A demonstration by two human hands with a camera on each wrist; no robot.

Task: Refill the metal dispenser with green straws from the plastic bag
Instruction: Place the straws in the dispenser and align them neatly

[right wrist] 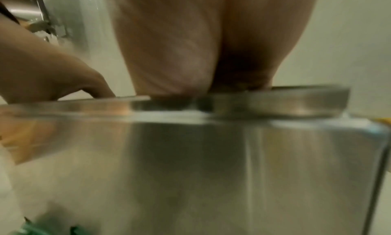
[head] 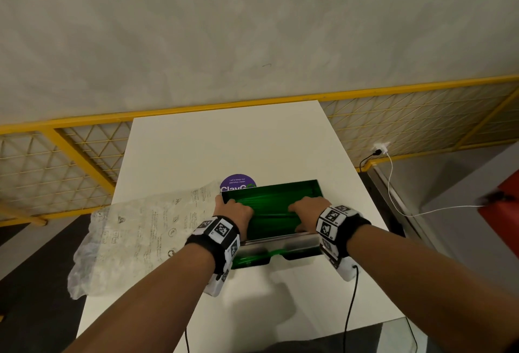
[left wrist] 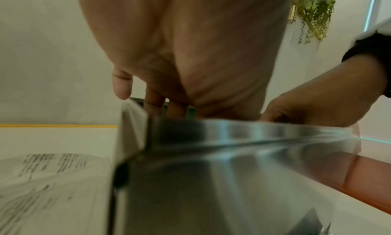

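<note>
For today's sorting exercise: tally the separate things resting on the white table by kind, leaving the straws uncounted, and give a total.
Open steel dispenser box: 1
Crumpled clear printed plastic bag: 1
Round purple sticker: 1
Bare hands, left and right: 2
Total: 5

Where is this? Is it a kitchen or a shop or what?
Probably a café or office pantry, though that is a guess. A metal dispenser full of green straws stands on a white table, and a purple sticker beside it asks people to keep the pantries clean.
</note>
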